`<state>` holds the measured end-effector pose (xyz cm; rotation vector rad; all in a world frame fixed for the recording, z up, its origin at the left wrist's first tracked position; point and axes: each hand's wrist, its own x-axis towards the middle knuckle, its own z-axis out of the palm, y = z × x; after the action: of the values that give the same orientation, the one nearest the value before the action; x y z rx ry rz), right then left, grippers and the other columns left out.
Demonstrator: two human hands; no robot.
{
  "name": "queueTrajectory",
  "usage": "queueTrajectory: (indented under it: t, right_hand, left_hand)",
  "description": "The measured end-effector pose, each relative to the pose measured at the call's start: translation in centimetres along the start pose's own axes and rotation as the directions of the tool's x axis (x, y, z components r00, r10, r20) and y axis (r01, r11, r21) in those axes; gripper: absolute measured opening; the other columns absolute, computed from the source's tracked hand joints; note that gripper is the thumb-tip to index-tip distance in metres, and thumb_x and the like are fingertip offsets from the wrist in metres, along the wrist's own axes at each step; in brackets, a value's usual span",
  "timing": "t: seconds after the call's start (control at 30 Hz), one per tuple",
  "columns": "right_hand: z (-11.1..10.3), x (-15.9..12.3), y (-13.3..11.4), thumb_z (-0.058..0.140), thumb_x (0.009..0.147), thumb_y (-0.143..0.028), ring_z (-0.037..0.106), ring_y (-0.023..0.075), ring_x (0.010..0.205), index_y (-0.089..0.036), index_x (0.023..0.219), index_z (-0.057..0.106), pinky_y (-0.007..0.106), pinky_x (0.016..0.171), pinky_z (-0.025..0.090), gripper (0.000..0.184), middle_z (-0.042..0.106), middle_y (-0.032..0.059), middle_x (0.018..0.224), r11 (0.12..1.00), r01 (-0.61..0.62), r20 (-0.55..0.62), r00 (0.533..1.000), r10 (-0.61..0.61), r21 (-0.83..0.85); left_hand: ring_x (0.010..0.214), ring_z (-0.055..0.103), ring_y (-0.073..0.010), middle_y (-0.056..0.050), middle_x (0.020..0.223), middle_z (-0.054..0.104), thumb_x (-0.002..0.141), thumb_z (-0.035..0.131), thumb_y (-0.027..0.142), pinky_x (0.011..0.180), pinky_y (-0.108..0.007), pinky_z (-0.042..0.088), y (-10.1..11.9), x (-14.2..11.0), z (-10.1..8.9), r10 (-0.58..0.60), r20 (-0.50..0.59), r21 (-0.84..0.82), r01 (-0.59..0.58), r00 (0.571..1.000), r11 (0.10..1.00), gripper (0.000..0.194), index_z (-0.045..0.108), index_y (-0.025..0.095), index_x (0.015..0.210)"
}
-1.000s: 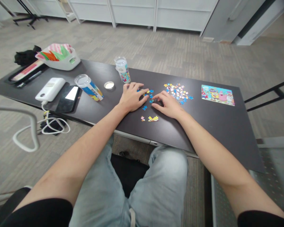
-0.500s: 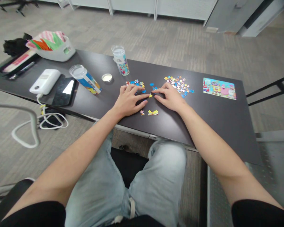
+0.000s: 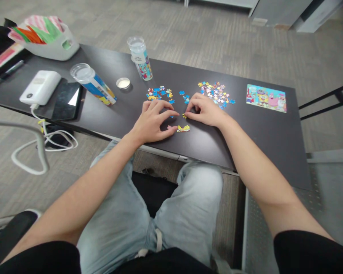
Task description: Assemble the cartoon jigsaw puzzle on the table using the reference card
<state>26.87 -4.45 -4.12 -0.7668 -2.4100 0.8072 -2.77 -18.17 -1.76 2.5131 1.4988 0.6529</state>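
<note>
My right hand (image 3: 203, 109) pinches a small yellow puzzle piece (image 3: 184, 115) between thumb and fingertips, just above the dark table. My left hand (image 3: 156, 120) rests on the table with thumb and fingers apart. Its thumb tip is beside a joined yellow puzzle section (image 3: 183, 129), and a pink piece (image 3: 169, 127) shows partly behind the thumb. Beyond my left hand lies a group of mixed puzzle pieces (image 3: 161, 92). A few blue pieces (image 3: 185, 98) are between the hands, and a larger pile of pieces (image 3: 215, 93) spreads beyond my right hand.
A cartoon picture card (image 3: 266, 98) lies at the right. Two clear-topped tubes (image 3: 98, 89) and a round lid (image 3: 123, 83) stand left of the pieces. Farther left are a phone (image 3: 67, 102), a white power bank (image 3: 40, 87) with cable, and a white basket (image 3: 54, 48).
My right fingers have closed on the yellow piece, which was lying on the table between my hands. My left thumb has moved down toward the joined section. The view has shifted slightly.
</note>
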Motion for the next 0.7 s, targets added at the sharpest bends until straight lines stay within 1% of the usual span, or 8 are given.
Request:
queueTrajectory:
  t: [0.07,0.13,0.2,0.27,0.33,0.43,0.6,0.7]
  right_hand:
    - [-0.1,0.0,0.0,0.090,0.107,-0.042,0.060,0.0263,0.090,-0.027,0.092,0.082,0.047,0.093,0.058,0.024,0.071,0.0079,0.112,1.000,-0.018,-0.021,1.000,0.018,-0.015]
    - [-0.3,0.0,0.0,0.087,0.109,-0.044,0.061,0.0262,0.089,-0.026,0.090,0.080,0.047,0.093,0.058,0.027,0.071,0.0084,0.111,1.000,-0.017,-0.028,0.999,0.017,-0.004]
    - [-0.6,-0.1,0.0,0.085,0.110,-0.045,0.063,0.0269,0.091,-0.026,0.104,0.091,0.048,0.094,0.059,0.021,0.073,0.0092,0.114,0.999,0.012,-0.001,1.000,-0.012,0.031]
    - [-1.0,-0.1,0.1,0.086,0.108,-0.046,0.067,0.0285,0.097,-0.027,0.124,0.099,0.048,0.095,0.060,0.028,0.074,0.0101,0.119,0.998,0.039,0.053,0.998,-0.042,0.058]
    - [-1.5,-0.2,0.1,0.088,0.107,-0.049,0.068,0.0306,0.103,-0.029,0.128,0.101,0.049,0.097,0.061,0.031,0.074,0.0110,0.122,0.996,0.049,0.100,0.993,-0.056,0.069]
    - [-2.0,-0.2,0.2,0.090,0.108,-0.051,0.068,0.0320,0.105,-0.030,0.117,0.100,0.050,0.097,0.061,0.025,0.075,0.0115,0.121,0.998,0.032,0.131,0.991,-0.039,0.060]
    - [-2.1,-0.3,0.3,0.087,0.113,-0.050,0.070,0.0322,0.110,-0.034,0.146,0.101,0.050,0.104,0.062,0.040,0.073,0.0106,0.129,0.999,0.035,0.179,0.983,-0.041,0.033]
    - [-1.8,-0.3,0.5,0.088,0.114,-0.052,0.070,0.0317,0.110,-0.033,0.138,0.103,0.050,0.104,0.061,0.033,0.072,0.0101,0.127,0.999,0.040,0.177,0.983,-0.045,0.030]
  left_hand:
    - [0.153,0.069,-0.0430,-0.016,0.160,0.083,0.116,0.072,0.070,0.136,-0.072,0.045,0.5,-0.6,0.1,0.037,0.011,-0.007,-0.037,0.999,0.999,0.052,0.091,0.035,0.150]
    - [0.151,0.071,-0.0416,-0.015,0.159,0.084,0.118,0.072,0.066,0.133,-0.070,0.048,0.9,-1.0,0.2,0.088,0.036,-0.021,-0.087,0.996,0.996,0.047,0.093,0.039,0.150]
    - [0.151,0.072,-0.0401,-0.013,0.157,0.086,0.120,0.071,0.064,0.131,-0.069,0.050,1.1,-1.1,0.2,0.135,0.060,-0.038,-0.133,0.989,0.990,0.045,0.093,0.043,0.152]
    - [0.150,0.073,-0.0395,-0.012,0.153,0.090,0.121,0.068,0.064,0.131,-0.070,0.049,1.3,-1.1,0.2,0.158,0.084,-0.046,-0.155,0.984,0.987,0.045,0.094,0.045,0.152]
    - [0.147,0.075,-0.0395,-0.011,0.149,0.092,0.121,0.066,0.063,0.133,-0.072,0.048,1.5,-0.9,0.1,0.157,0.109,-0.054,-0.152,0.982,0.987,0.046,0.096,0.043,0.150]
    - [0.145,0.076,-0.0402,-0.010,0.148,0.095,0.119,0.066,0.062,0.138,-0.075,0.046,1.9,-0.7,-0.2,0.122,0.155,-0.071,-0.112,0.980,0.991,0.047,0.096,0.041,0.150]
    - [0.147,0.076,-0.0413,-0.008,0.147,0.096,0.117,0.066,0.056,0.140,-0.076,0.046,2.3,-0.8,-0.4,0.101,0.163,-0.077,-0.089,0.981,0.993,0.046,0.096,0.043,0.149]
    - [0.147,0.076,-0.0413,-0.010,0.155,0.093,0.117,0.065,0.052,0.138,-0.075,0.048,2.4,-1.2,-0.2,0.087,0.143,-0.059,-0.079,0.986,0.995,0.051,0.091,0.041,0.160]
